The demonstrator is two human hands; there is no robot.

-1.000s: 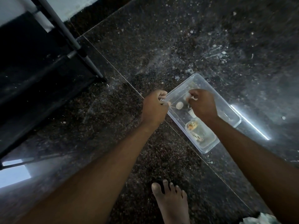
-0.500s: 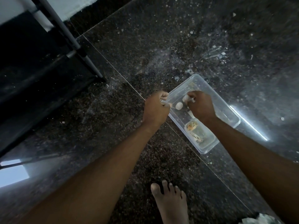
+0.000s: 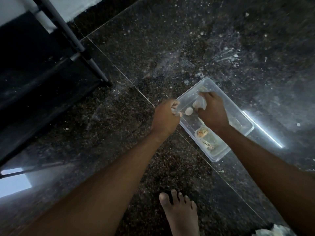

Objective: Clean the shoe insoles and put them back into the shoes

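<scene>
Closest to me is my bare foot (image 3: 180,213) on the dark speckled stone floor (image 3: 153,57), plus some crumpled white stuff (image 3: 276,231) in the bottom right corner, no idea what it is. Further out, my left hand (image 3: 164,116) has its fingers curled over the near rim of the clear rectangular plastic tub (image 3: 215,160), holding it steady. My right hand (image 3: 212,109) is down inside it, fingers closed round a pale soft lump (image 3: 198,103), cloth or soap, hard to say. A small round whitish piece (image 3: 188,111) and an orange-ish wrapped bit (image 3: 202,132) lie in there too. Past that is a black rack with a grey metal pole (image 3: 71,36). Honestly I'd say I've barely started, just grabbing supplies. No insoles or shoes anywhere in view, so cleaning and refitting are all left.
</scene>
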